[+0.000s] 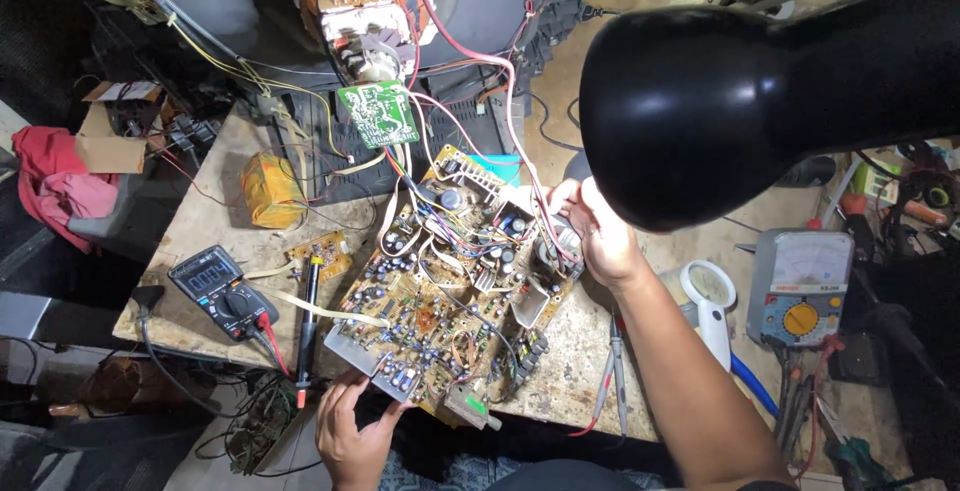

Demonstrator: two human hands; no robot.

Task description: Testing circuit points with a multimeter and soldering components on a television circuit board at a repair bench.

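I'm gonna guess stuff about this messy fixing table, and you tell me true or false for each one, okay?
1. The left hand touches the near edge of the big circuit board. True.
2. The right hand holds a screwdriver. False: it rests at the board's far right corner, with no tool visible in it.
3. A digital multimeter lies left of the board. True.
4. The black lamp shade sits below the table. False: it hangs above, close to the camera.
5. The magnifying glass is in the left hand. False: it lies to the right of the right arm.
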